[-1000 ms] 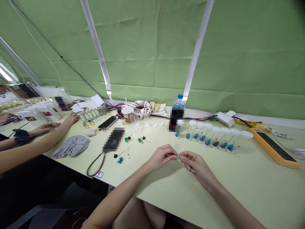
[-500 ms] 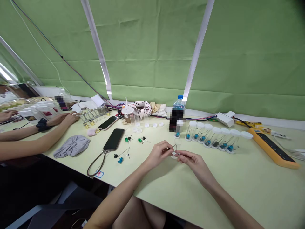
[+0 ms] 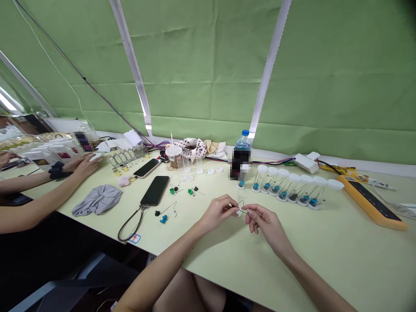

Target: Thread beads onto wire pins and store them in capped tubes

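Note:
Between my fingertips is a thin bent metal wire point(image 3: 241, 206), with a small dark part at its left end. My left hand point(image 3: 218, 213) is closed in a pinch on that left end. At the wire's other end, my right hand point(image 3: 264, 222) pinches with thumb and forefinger, the remaining fingers curled loosely. Just behind the fingers a small white cap point(image 3: 239, 213) shows, partly covered by them. Beyond my hands stands a row of clear tubes with white lids point(image 3: 281, 174), holding blue pieces and wires. A loose blue piece point(image 3: 164, 219) lies left of my hands beside a black knob point(image 3: 157, 213).
Green pieces point(image 3: 190, 191) with wires, a black phone point(image 3: 156, 190) with a strap and a grey scrunchie point(image 3: 96, 200) lie leftward. A drink cup point(image 3: 174, 157) and bottle point(image 3: 243, 143) stand behind. An orange power strip point(image 3: 373, 203) is at right. Another person's arms point(image 3: 42, 199) reach in from the left.
My right hand has shifted slightly right and opened a little gap from the left. The bent wire now shows more plainly between my fingers. The other person's hand moved a little left.

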Available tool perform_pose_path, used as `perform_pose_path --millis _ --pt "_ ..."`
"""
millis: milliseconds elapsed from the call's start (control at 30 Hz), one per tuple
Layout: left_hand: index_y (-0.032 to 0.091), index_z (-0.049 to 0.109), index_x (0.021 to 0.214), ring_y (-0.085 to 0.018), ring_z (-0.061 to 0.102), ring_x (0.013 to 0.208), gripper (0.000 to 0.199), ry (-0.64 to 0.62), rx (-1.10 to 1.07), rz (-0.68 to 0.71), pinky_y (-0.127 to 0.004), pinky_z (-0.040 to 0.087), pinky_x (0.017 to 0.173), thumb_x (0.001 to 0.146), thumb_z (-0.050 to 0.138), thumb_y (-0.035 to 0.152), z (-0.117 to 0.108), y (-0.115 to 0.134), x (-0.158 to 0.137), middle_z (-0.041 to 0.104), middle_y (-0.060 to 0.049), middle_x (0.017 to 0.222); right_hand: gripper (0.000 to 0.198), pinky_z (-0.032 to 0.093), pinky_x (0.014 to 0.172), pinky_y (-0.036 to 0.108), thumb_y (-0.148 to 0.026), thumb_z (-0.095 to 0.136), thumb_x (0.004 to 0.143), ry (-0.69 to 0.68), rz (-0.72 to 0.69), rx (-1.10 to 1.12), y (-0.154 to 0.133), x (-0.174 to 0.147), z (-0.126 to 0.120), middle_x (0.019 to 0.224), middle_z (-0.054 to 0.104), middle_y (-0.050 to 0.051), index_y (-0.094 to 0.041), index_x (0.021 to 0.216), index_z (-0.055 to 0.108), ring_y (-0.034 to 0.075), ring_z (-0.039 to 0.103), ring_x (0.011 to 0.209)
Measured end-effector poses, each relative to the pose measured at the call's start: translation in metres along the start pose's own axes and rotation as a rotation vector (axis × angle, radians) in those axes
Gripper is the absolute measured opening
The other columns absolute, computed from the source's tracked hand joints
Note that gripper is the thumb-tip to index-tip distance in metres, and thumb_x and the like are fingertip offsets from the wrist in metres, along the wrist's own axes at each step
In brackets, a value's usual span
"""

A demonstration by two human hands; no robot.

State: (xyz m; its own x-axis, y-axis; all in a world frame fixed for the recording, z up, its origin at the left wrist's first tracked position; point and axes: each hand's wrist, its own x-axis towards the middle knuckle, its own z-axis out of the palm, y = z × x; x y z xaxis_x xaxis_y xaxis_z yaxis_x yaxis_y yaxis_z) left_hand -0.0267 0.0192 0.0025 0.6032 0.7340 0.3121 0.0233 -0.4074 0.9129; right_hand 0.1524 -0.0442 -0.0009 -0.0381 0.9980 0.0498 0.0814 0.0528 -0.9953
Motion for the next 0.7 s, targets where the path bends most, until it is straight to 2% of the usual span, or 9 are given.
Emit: perform_pose_path --millis 133,300,400,500,567,700 --pt "0.013 0.059 0.084 -0.016 0.066 0.075 0.026 0.049 -0.098 -0.061 -0.026 0.054 0.07 0.082 0.055 0.039 -0.003 -0.003 0.002 0.054 -0.005 0.089 0.028 0.045 0.055 0.026 -0.04 0.051 0.087 0.096 -0.232 -0.378 0.004 -0.002 0.001 0.073 0.059 0.001 -0.02 0.105 0.057 0.013 0.056 0.058" --pt "0.012 0.058 0.083 -0.017 0.066 0.075 0.027 0.056 -0.212 -0.106 -0.03 0.055 0.073 0.079 0.059 0.039 -0.004 -0.004 0.003 0.055 -0.004 0.09 0.02 0.046 0.067 0.028 -0.026 0.041 0.094 0.164 -0.638 -0.832 0.013 -0.003 -0.003 0.092 0.065 0.007 -0.019 0.103 0.057 0.017 0.062 0.079" --pt "0.011 0.059 0.082 -0.017 0.066 0.075 0.029 0.03 -0.253 -0.13 -0.031 0.055 0.074 0.077 0.061 0.04 -0.002 -0.004 0.003 0.055 -0.005 0.091 0.02 0.045 0.067 0.027 -0.021 0.041 0.094 0.165 -0.747 -0.989 0.018 -0.002 -0.007 0.09 0.067 0.007 -0.018 0.101 0.06 0.017 0.064 0.08" --pt "0.011 0.059 0.083 -0.017 0.066 0.075 0.03 0.021 -0.274 -0.133 -0.032 0.055 0.074 0.076 0.062 0.041 -0.001 -0.004 0.003 0.056 -0.005 0.09 0.023 0.046 0.064 0.027 -0.022 0.041 0.094 0.179 -0.737 -0.987 0.018 -0.003 -0.008 0.085 0.069 0.007 -0.017 0.101 0.061 0.016 0.064 0.072" --pt "0.011 0.06 0.082 -0.016 0.065 0.076 0.031 0.027 -0.278 -0.123 -0.032 0.055 0.075 0.075 0.063 0.041 -0.001 -0.004 0.003 0.056 -0.005 0.089 0.026 0.047 0.061 0.027 -0.026 0.039 0.094 0.169 -0.657 -0.876 0.016 -0.004 -0.005 0.079 0.068 0.006 -0.017 0.102 0.062 0.015 0.062 0.063" --pt "0.011 0.062 0.083 -0.016 0.065 0.076 0.029 0.033 -0.239 -0.089 -0.032 0.055 0.075 0.076 0.063 0.039 -0.001 -0.004 0.003 0.056 -0.005 0.088 0.032 0.044 0.046 0.024 -0.038 0.039 0.093 0.061 -0.291 -0.481 0.007 -0.008 0.004 0.06 0.06 0.001 -0.018 0.093 0.064 0.011 0.053 0.046"
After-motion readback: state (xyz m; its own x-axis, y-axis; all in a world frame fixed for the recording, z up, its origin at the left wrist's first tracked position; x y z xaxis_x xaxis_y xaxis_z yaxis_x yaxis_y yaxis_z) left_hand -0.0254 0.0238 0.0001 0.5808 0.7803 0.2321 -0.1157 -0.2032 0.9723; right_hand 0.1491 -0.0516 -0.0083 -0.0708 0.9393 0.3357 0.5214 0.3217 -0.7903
